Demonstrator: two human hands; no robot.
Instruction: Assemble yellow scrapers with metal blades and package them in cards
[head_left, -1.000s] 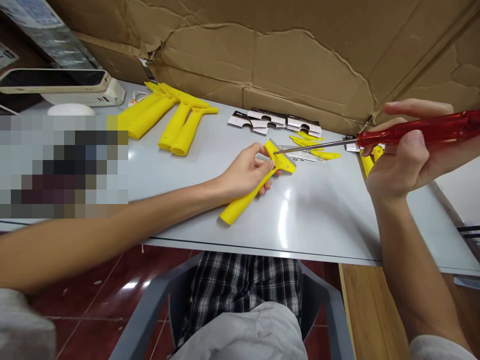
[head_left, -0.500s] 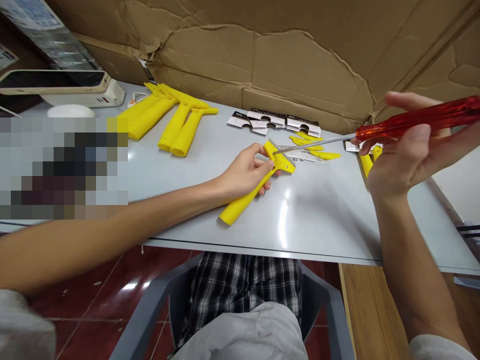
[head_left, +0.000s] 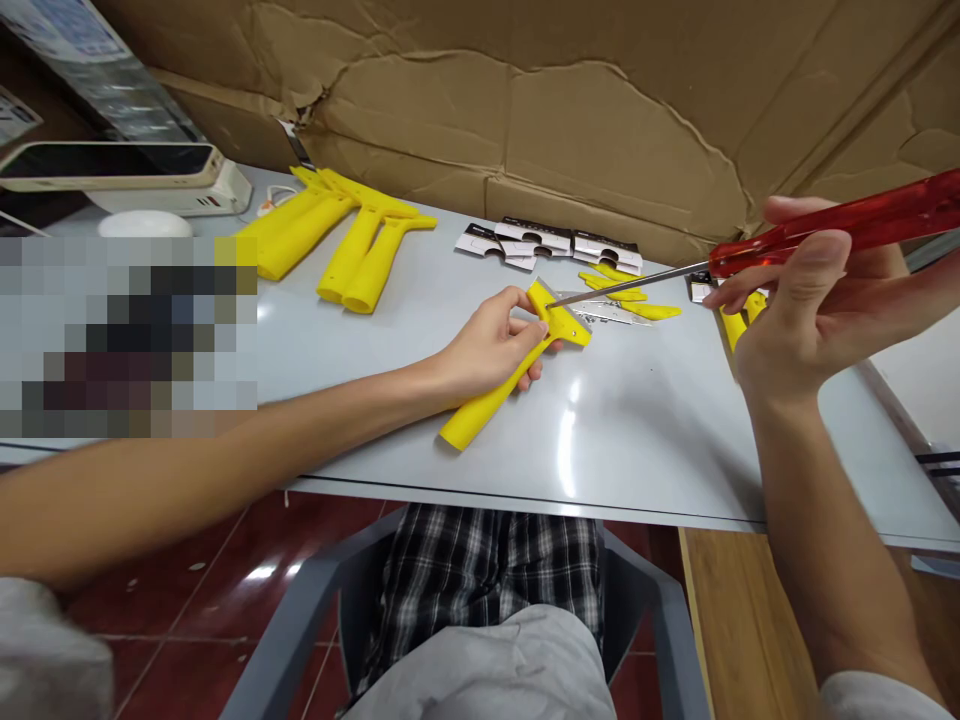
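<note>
Presently, your left hand [head_left: 499, 345] grips the yellow scraper [head_left: 496, 395], probably light, stiff; hold its handle [head_left: 474, 419]. Your right hand [head_left: 804, 315] grasps the screwdriver [head_left: 750, 254].

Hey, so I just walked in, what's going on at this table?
Someone's left hand is gripping a yellow scraper-like tool near its head. Their right hand holds a red-handled screwdriver, its tip at the tool's head. Other yellow handles lie together on the left of the table, while small yellow pieces and black-and-white cards lie beyond the tool.
</note>
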